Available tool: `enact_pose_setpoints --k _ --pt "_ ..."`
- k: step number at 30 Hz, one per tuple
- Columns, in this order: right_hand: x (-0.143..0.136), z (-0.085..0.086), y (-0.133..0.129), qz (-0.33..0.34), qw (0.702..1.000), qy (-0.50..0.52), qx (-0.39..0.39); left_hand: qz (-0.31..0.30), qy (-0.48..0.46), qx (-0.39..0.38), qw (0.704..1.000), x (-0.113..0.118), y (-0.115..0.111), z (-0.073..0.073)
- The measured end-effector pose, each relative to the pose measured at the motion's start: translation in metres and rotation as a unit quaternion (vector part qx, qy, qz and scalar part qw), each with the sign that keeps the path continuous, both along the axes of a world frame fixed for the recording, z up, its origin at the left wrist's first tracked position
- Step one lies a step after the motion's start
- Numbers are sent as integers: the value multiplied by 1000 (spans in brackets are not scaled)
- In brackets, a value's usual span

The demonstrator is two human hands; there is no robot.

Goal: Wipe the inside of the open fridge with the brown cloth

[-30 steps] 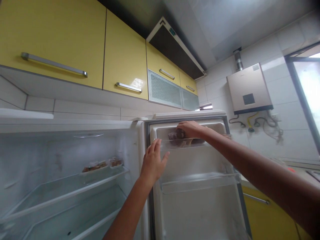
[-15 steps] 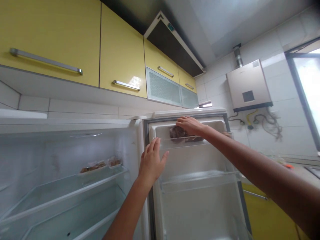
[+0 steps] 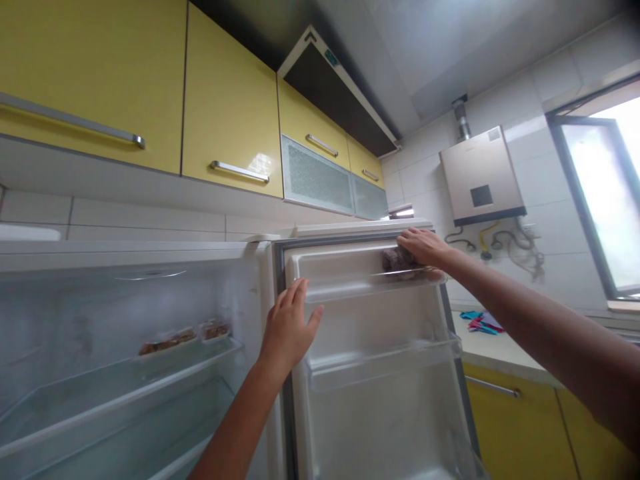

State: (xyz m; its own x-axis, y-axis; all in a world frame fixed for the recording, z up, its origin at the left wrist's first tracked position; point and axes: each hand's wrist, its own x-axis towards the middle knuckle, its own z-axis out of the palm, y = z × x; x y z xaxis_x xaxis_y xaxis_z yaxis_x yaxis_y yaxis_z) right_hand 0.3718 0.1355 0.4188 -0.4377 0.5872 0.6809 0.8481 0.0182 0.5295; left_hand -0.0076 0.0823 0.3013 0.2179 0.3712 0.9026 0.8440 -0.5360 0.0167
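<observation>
Gripping a brown cloth with the right hand, up in the top door shelf of the open fridge door. Bending the fingers over the cloth, close to the right end of that shelf. Letting some cloth stick out to the left of the hand, behind the clear shelf front. Holding the left hand open, fingers up and thumb out to the right, near the left end of the same shelf. Cannot tell if touching the door with that hand.

Seeing a lower door shelf, clear too, below the cloth. Looking left into the fridge, seeing two packs of food side by side on a glass shelf. Seeing bright cloths far to the right on a pale counter, well apart from the brown one. Spotting a water heater on the far wall, left of a window, and yellow cupboards high up on the left.
</observation>
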Motion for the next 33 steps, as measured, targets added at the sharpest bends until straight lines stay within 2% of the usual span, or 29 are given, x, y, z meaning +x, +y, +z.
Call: enact_pose_setpoints --k 4,7,12,15,21,25,27,29,33 --pt "-1 1 -4 -42 999 24 -6 -3 -1 -15 1000 0 -2 1" --pt "-17 2 -8 -39 999 28 -11 -8 -1 -15 1000 1 -2 0" --pt "-72 1 -12 19 1000 21 -7 -13 4 0 1000 0 4 -5" --pt "-110 1 -13 64 997 49 -13 -15 -1 13 1000 0 7 -7" --pt "-175 3 -12 124 984 115 -53 -8 5 5 1000 2 4 -6" --pt "-203 5 -7 162 970 138 -117 9 3 -12 1000 2 0 -4" --pt "-206 7 -6 187 959 138 -164 17 6 -16 1000 2 -1 -4" --pt "-200 11 -7 219 932 150 -246 29 10 -16 999 1 -3 -3" --pt "-178 21 -10 241 829 254 -436 65 18 -16 998 1 -8 -2"
